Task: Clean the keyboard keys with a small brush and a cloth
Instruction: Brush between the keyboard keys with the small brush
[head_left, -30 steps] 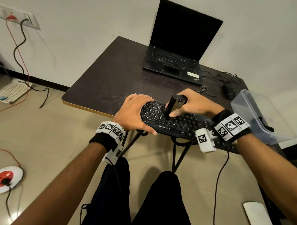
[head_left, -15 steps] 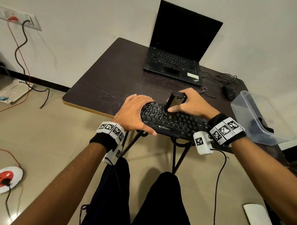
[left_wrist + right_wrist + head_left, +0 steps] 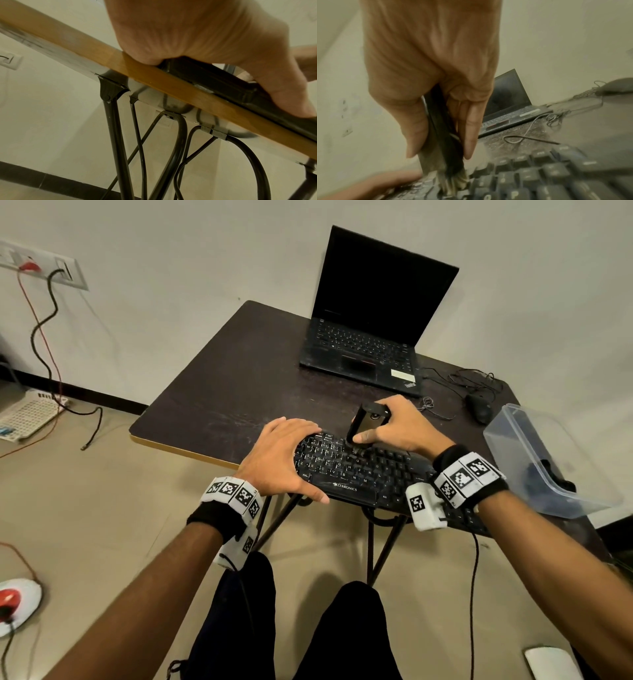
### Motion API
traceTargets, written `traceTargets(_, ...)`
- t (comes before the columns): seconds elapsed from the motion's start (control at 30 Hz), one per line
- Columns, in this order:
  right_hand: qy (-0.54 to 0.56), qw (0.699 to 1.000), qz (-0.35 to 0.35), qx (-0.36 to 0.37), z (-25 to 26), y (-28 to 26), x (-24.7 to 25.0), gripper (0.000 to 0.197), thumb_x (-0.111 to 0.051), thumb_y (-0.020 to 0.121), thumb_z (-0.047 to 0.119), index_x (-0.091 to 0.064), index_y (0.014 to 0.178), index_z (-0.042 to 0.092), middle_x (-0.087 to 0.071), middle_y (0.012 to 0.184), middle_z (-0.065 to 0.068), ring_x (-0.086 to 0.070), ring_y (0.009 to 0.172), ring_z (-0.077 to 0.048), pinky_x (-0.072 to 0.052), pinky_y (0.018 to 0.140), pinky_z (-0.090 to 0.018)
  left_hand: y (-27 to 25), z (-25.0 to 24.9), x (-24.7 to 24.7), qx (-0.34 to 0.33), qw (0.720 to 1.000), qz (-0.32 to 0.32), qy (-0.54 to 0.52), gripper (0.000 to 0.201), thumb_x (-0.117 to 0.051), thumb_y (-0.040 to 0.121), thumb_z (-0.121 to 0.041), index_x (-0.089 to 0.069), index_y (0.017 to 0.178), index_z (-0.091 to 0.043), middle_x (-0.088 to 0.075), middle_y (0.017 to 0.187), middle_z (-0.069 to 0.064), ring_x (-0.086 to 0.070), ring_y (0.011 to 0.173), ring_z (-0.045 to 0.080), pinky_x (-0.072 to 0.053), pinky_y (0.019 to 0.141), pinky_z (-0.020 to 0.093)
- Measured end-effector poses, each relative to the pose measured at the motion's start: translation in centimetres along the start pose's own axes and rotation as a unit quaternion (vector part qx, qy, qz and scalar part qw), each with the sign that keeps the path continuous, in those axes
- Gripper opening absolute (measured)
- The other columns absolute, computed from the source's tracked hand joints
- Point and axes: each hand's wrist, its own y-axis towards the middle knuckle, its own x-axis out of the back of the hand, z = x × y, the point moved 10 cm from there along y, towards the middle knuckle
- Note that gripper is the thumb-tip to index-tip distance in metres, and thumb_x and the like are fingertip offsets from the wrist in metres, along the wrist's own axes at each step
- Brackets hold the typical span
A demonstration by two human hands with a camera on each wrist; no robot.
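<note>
Dark table (image 3: 219, 392) against a pale wall, laptop (image 3: 370, 337) at the back. Head view: keyboard (image 3: 356, 470) at the near edge; left hand (image 3: 279, 458) lies flat over its left end, fingers straight, steadying. Right hand (image 3: 397, 426) clamped around the brush (image 3: 364, 424), bristles down on the upper key rows.

Left wrist view: palm (image 3: 197, 33) bears on the keyboard's front edge.

Right wrist view: bristles (image 3: 453, 181) splay between keys.

Judgement: brushing step in hand; next calls for sweeping rightward. No cloth seen.
</note>
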Motion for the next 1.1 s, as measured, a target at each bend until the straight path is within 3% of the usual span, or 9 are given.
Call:
traceTargets(0.1,0.005,0.998,0.065,0.012,0.8,0.0,-1.3,0.031,-0.096,0.075,0.029,-0.082,0.1,0.018,-0.082,0.097,0.002,-0.076,0.096,-0.02,-0.058,0.098,-0.048,0.0,-0.1,0.2,0.003,1.0,-0.001,-0.004,0.132,-0.086,0.042,-0.087,-0.046,0.152,-0.026,-0.046,0.155,-0.014,-0.03,0.148,0.004,-0.005,0.131,0.037)
traceTargets(0.23,0.008,1.0,0.011,-0.008,0.3,0.6,-0.2,0.033,-0.097,0.07,0.037,-0.077,0.094,0.026,-0.079,0.097,0.006,-0.073,0.095,-0.016,-0.057,0.096,-0.047,0.0,-0.2,0.2,0.002,1.0,0.004,-0.003,0.131,-0.082,0.041,-0.09,-0.046,0.151,-0.028,-0.046,0.154,-0.014,-0.032,0.147,0.004,-0.01,0.131,0.042)
traceTargets(0.33,0.022,0.996,0.084,0.005,0.9,0.6,-1.8,0.041,-0.097,0.069,0.038,-0.08,0.103,0.023,-0.081,0.102,0.006,-0.076,0.098,-0.016,-0.057,0.096,-0.043,0.0,0.0,0.3,0.006,1.0,0.004,-0.003,0.131,-0.084,0.042,-0.089,-0.046,0.151,-0.027,-0.046,0.154,-0.014,-0.031,0.146,0.003,-0.01,0.13,0.041)
traceTargets(0.47,0.009,1.0,-0.005,0.007,0.9,1.2,-0.1,0.024,-0.096,0.075,0.029,-0.077,0.089,0.028,-0.079,0.094,0.009,-0.073,0.094,-0.013,-0.057,0.094,-0.042,0.1,-0.2,0.1,0.003,1.0,0.006,-0.001,0.131,-0.083,0.041,-0.089,-0.046,0.151,-0.028,-0.046,0.154,-0.014,-0.031,0.147,0.003,-0.008,0.131,0.04)
traceTargets(0.6,0.003,0.998,0.048,0.028,1.6,1.1,-1.6,0.029,-0.095,0.075,0.029,-0.08,0.1,0.025,-0.08,0.098,0.009,-0.074,0.096,-0.012,-0.057,0.091,-0.037,0.0,0.0,0.2,0.003,1.0,0.003,-0.005,0.131,-0.083,0.041,-0.089,-0.046,0.151,-0.028,-0.046,0.154,-0.014,-0.031,0.148,0.003,-0.004,0.131,0.037)
traceTargets(0.7,-0.02,0.999,-0.008,0.038,2.2,1.1,-0.4,0.023,-0.095,0.075,0.027,-0.075,0.084,0.036,-0.08,0.089,0.011,-0.074,0.087,-0.01,-0.056,0.084,-0.034,0.0,-0.1,0.0,0.003,1.0,0.005,0.001,0.132,-0.083,0.042,-0.089,-0.046,0.152,-0.028,-0.045,0.155,-0.015,-0.031,0.148,0.003,-0.003,0.131,0.036)
traceTargets(0.8,-0.048,0.996,0.022,0.071,3.2,0.6,-1.7,0.02,-0.093,0.076,0.03,-0.079,0.089,0.031,-0.08,0.089,0.011,-0.074,0.088,-0.009,-0.056,0.081,-0.031,0.1,0.1,0.0,0.005,1.0,0.004,-0.002,0.131,-0.084,0.042,-0.088,-0.046,0.152,-0.028,-0.046,0.154,-0.015,-0.031,0.148,0.003,-0.004,0.131,0.036)
traceTargets(0.97,-0.083,0.994,-0.046,0.052,2.5,0.8,-1.3,0.02,-0.092,0.077,0.03,-0.077,0.089,0.026,-0.078,0.082,0.008,-0.072,0.081,-0.014,-0.057,0.08,-0.035,0.0,-0.2,0.2,-0.002,1.0,-0.003,-0.009,0.129,-0.088,0.042,-0.084,-0.048,0.15,-0.027,-0.048,0.152,-0.014,-0.033,0.147,0.003,-0.006,0.131,0.038)
traceTargets(1.1,-0.051,0.997,-0.003,0.061,2.9,0.0,-2.3,0.022,-0.093,0.078,0.027,-0.079,0.095,0.025,-0.08,0.089,0.009,-0.074,0.088,-0.014,-0.061,0.087,-0.042,0.1,0.0,0.1,0.0,1.0,-0.002,-0.011,0.13,-0.083,0.04,-0.089,-0.047,0.15,-0.028,-0.047,0.152,-0.016,-0.034,0.147,0.003,-0.006,0.131,0.039)
